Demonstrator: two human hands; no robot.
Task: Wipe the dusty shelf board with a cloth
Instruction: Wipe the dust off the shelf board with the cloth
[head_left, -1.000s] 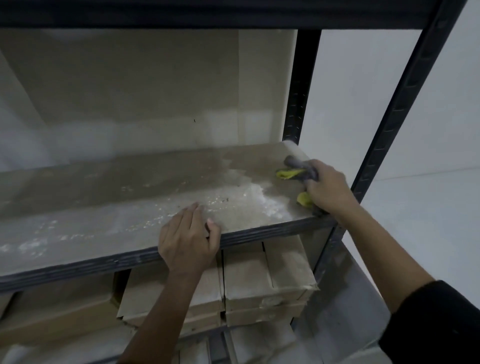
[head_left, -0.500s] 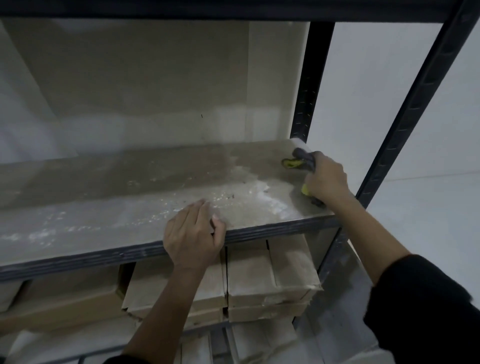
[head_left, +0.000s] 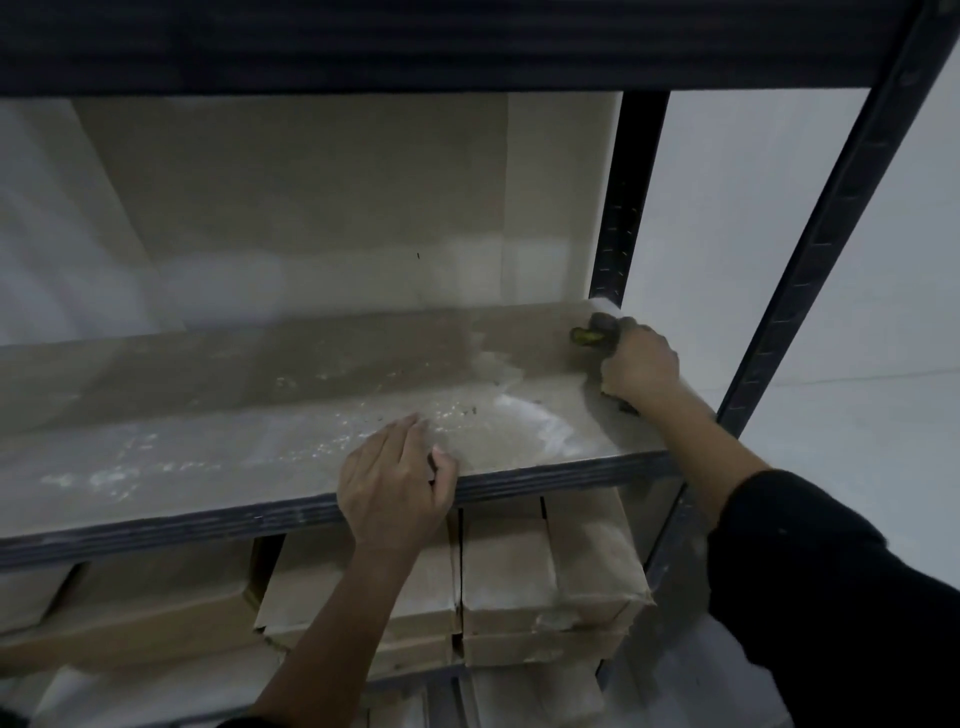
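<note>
The shelf board is pale wood, streaked with white dust and small dark specks across its middle. My right hand grips a bunched grey and yellow cloth at the board's far right corner, close to the rear upright. Most of the cloth is hidden under that hand. My left hand rests on the board's front edge near the middle, fingers flat on top and thumb beside them.
Black metal uprights frame the right end of the rack, and a dark beam runs overhead. Dusty cardboard boxes sit on the level below. A white wall lies to the right.
My right hand has slid the cloth further back along the board's right end toward the rear upright. My left hand has stayed on the front edge.
</note>
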